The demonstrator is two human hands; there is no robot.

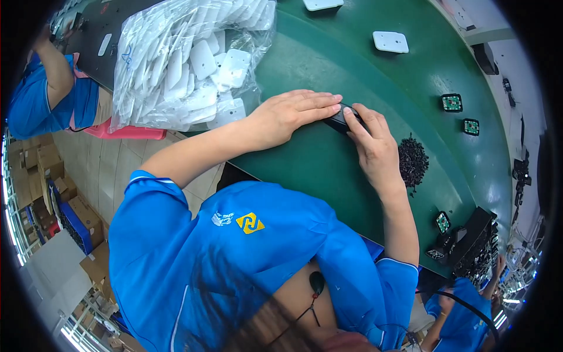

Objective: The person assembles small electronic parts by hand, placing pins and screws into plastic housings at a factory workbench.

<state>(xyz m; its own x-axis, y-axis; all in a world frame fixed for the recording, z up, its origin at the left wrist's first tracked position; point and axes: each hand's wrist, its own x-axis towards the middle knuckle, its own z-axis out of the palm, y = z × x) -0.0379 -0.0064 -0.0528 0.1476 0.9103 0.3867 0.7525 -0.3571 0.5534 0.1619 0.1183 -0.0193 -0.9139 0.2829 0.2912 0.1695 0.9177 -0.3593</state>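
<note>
A small black part (338,121) lies on the green belt (328,64) in front of me. My left hand (291,113) reaches in from the left, its fingers stretched out flat and close together, with the fingertips pressing on the part's top. My right hand (370,142) comes up from the lower right and pinches the part's right end with thumb and forefinger. Most of the part is hidden under the fingers.
A clear bag of white plastic plates (193,58) lies to the left. Two loose white plates (390,41) lie further along the belt. A pile of small black pieces (413,161), green circuit boards (452,102) and a black box (469,237) are on the right. Co-workers in blue (41,94) are nearby.
</note>
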